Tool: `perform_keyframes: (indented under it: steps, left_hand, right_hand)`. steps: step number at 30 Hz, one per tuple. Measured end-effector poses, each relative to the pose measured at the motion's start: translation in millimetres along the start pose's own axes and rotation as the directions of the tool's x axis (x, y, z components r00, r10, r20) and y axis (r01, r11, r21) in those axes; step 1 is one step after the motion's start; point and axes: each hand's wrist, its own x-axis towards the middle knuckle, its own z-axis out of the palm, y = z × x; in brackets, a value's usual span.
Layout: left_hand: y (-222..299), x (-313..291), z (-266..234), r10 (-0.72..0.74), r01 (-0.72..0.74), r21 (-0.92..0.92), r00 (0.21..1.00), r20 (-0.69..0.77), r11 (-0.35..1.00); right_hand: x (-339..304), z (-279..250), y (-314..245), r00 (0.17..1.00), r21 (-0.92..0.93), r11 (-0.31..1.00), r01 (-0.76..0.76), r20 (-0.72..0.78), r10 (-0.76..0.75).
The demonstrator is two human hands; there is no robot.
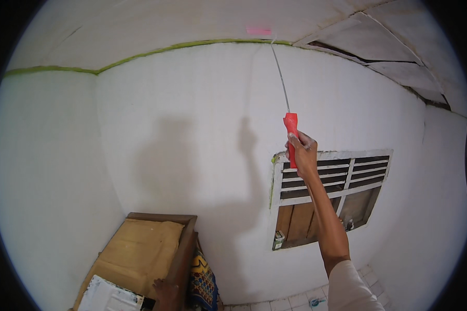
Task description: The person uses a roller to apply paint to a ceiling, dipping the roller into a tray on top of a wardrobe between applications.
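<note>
Overhead, the pink paint roller (258,31) has a red handle (291,123).

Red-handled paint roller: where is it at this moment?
In the head view, the paint roller is right of centre in the right hand's grip, its pink head near the ceiling.

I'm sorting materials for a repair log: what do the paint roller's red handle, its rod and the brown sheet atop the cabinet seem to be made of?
Red handle: probably moulded plastic, judging by its even colour and smooth shaping.
Rod: likely metal, given its thin, grey look.
Brown sheet: apparently cardboard, matte with visible creases.
</note>
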Motion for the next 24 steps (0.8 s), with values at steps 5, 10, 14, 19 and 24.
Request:
perform_keyframes:
  steps: [5,10,14,19,24]
  left_hand:
    - [-13.9,1.4,36.7,0.038,-0.026,0.096,0.991,-0.125,0.995]
    - [-12.9,5.0,44.2,0.056,-0.042,0.091,0.986,-0.157,0.995]
    - [-5.5,0.3,16.6,-0.035,0.035,0.074,0.999,-0.006,0.997]
    - [-13.3,2.7,27.9,0.007,-0.003,0.086,0.999,-0.05,0.996]
    - [-8.2,3.3,14.5,0.006,-0.006,0.041,1.0,0.02,0.999]
  right_hand:
    - [40.3,8.0,9.0,0.999,-0.011,0.999,-0.042,-0.006,0.042]
    - [5.9,-12.9,-20.7,0.999,-0.042,0.999,-0.033,-0.007,0.033]
    - [-59.8,-33.2,-47.4,1.0,-0.027,1.0,0.005,0.03,-0.004]
    - [-145.2,-61.8,-85.3,1.0,-0.063,0.998,0.018,0.012,-0.017]
    - [-177.7,-78.8,-101.1,0.999,-0.08,0.997,0.021,-0.044,-0.024]
